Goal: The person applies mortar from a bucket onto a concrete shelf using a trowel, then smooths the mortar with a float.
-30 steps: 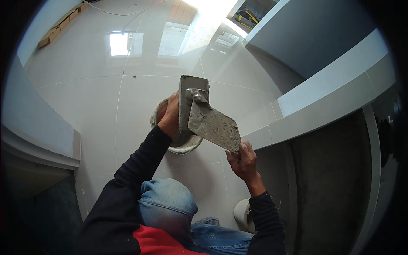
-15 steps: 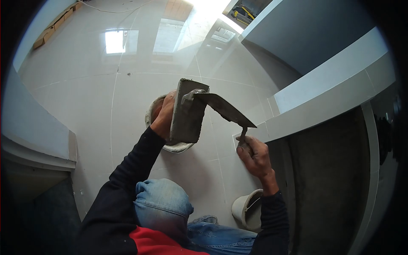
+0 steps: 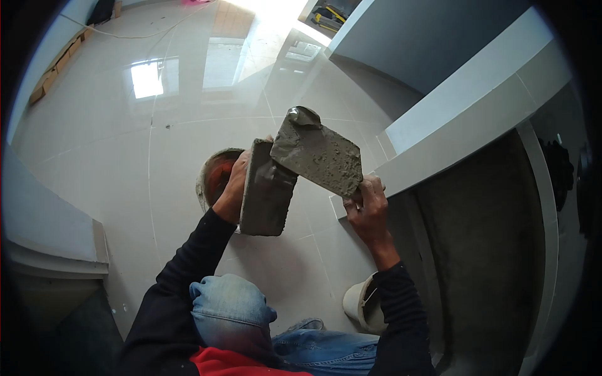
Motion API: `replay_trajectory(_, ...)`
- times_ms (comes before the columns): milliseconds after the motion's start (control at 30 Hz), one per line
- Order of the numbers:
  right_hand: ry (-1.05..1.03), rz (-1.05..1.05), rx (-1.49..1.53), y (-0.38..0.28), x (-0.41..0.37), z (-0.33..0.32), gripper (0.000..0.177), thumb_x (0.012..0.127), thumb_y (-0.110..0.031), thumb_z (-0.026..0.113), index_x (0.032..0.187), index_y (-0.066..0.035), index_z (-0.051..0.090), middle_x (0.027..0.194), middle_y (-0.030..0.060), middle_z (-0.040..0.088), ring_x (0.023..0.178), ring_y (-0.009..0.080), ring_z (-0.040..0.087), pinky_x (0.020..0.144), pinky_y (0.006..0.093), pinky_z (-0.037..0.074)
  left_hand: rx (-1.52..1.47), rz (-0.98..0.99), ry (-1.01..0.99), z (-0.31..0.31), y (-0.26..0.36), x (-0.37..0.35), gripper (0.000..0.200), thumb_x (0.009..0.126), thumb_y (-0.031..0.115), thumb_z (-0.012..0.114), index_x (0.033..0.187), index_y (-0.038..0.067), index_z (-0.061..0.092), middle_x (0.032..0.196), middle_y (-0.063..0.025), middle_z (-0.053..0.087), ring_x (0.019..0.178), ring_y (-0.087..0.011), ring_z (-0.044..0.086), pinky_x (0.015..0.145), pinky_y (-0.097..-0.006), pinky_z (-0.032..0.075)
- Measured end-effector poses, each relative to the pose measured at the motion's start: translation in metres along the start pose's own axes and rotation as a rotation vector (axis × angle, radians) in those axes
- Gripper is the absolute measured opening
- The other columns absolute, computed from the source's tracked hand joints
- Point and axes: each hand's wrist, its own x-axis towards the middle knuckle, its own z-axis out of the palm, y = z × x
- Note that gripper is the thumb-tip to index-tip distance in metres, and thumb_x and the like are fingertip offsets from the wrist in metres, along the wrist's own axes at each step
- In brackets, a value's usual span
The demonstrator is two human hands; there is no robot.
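My left hand (image 3: 233, 188) is closed behind a rectangular plastering float (image 3: 266, 200), whose face is smeared with wet grey mortar. In my right hand (image 3: 370, 213) is a trowel (image 3: 326, 160), its broad blade coated with mortar and turned face toward me. A thick lump of mortar (image 3: 305, 117) sits at the blade's far end. The trowel's left edge overlaps the float's upper right corner. Below my left hand stands a mortar-crusted bucket (image 3: 204, 182) with something reddish inside, partly hidden by the hand and float.
A smaller white bucket (image 3: 356, 306) stands near my right forearm. Glossy tiles cover the floor (image 3: 113, 156). A tiled ledge (image 3: 464, 144) with a dark recess below runs along the right, and a low wall (image 3: 50, 207) is at left. Yellow-handled tools (image 3: 329, 17) lie far off.
The trowel has turned from nearly edge-on to show its mortar-covered face, with a lump now at its end. My right hand moved slightly up. The float tilted a little, and the view shifted.
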Motion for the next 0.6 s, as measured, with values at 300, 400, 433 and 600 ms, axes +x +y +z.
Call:
replay_trajectory(300, 0.184, 0.075, -0.144, 0.037, -0.019, -0.050, 0.037, 0.060, 0.004, 0.065, 0.095, -0.002, 0.053, 0.093, 0.0116, 0.048, 0.080, 0.0280, 0.052, 0.067, 0.0399, 0.044, -0.475, -0.328, 0.001, -0.033, -0.030, -0.017, 0.043, 0.098, 0.036, 0.038, 0.119, 0.003, 0.056, 0.108, -0.0136, 0.064, 0.097, -0.0263, 0.064, 0.085, -0.0402, 0.053)
replay_trajectory(400, 0.218, 0.111, -0.304, 0.064, -0.045, -0.100, 0.038, 0.059, 0.006, 0.062, 0.095, 0.000, 0.053, 0.092, 0.0123, 0.048, 0.075, 0.0295, 0.052, 0.063, 0.0400, 0.045, -0.436, -0.343, -0.156, -0.089, -0.050, -0.023, 0.044, 0.099, 0.038, 0.038, 0.122, 0.004, 0.055, 0.110, -0.0121, 0.064, 0.099, -0.0241, 0.063, 0.085, -0.0387, 0.053)
replay_trajectory(433, 0.206, 0.181, -0.351, 0.072, -0.060, -0.116, 0.037, 0.059, 0.007, 0.060, 0.095, 0.000, 0.053, 0.091, 0.0135, 0.048, 0.073, 0.0307, 0.052, 0.062, 0.0402, 0.046, -0.415, -0.352, -0.294, -0.119, -0.059, -0.021, 0.045, 0.099, 0.038, 0.038, 0.125, 0.005, 0.053, 0.113, -0.0114, 0.063, 0.102, -0.0234, 0.062, 0.086, -0.0385, 0.053)
replay_trajectory(600, 0.156, 0.300, -0.675, 0.129, -0.122, -0.217, 0.027, 0.068, 0.001, 0.059, 0.095, 0.002, 0.053, 0.082, 0.0161, 0.048, 0.072, 0.0364, 0.053, 0.061, 0.0440, 0.045, -0.622, -0.464, -0.507, -0.142, -0.061, -0.027, 0.046, 0.101, 0.038, 0.034, 0.134, 0.009, 0.046, 0.128, -0.0104, 0.057, 0.116, -0.0234, 0.056, 0.094, -0.0385, 0.050)
